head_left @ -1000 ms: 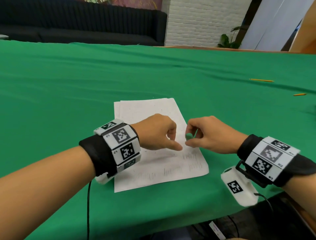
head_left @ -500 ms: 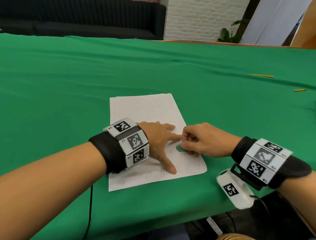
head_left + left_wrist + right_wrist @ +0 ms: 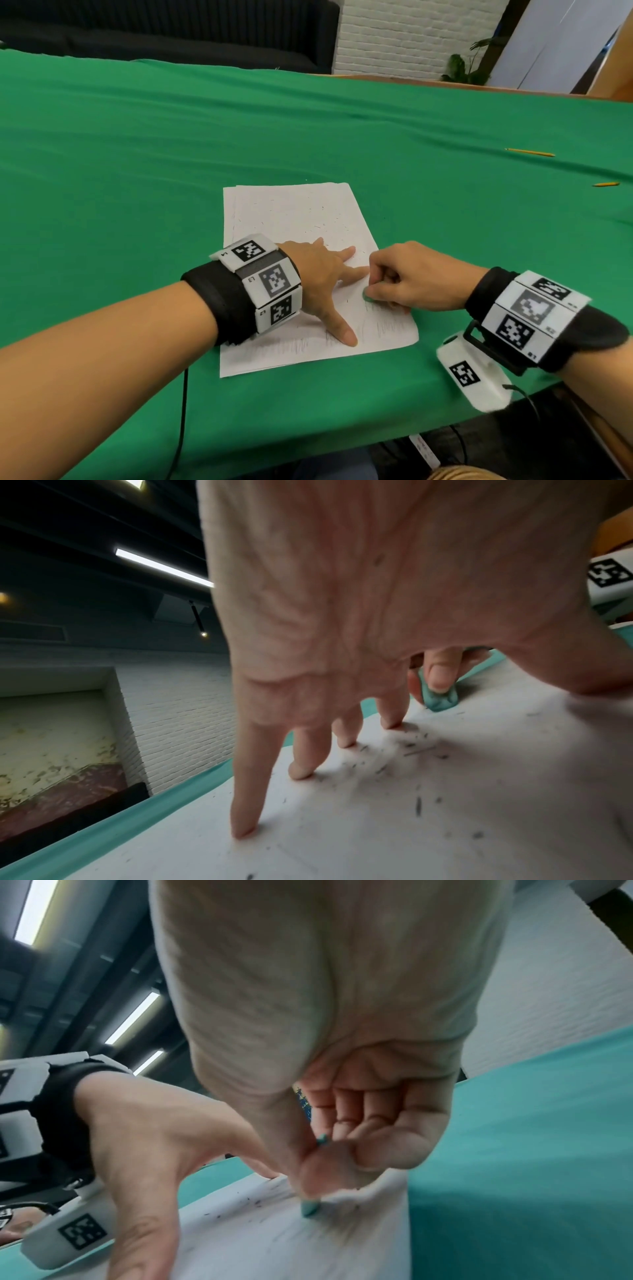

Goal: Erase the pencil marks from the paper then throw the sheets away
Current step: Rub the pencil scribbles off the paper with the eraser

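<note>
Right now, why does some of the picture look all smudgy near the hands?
Left wrist view: the thumb side of the left hand is smeared, though the eraser and the crumbs on the paper look sharp. Right wrist view: the paper under the right hand is streaked around the eraser, probably motion blur from rubbing. Head view: mostly crisp, evenly lit.

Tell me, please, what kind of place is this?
Probably an indoor lounge or office space used for recording. A large table under a green cloth, a dark sofa by a white brick wall, and a potted plant suggest it.
</note>
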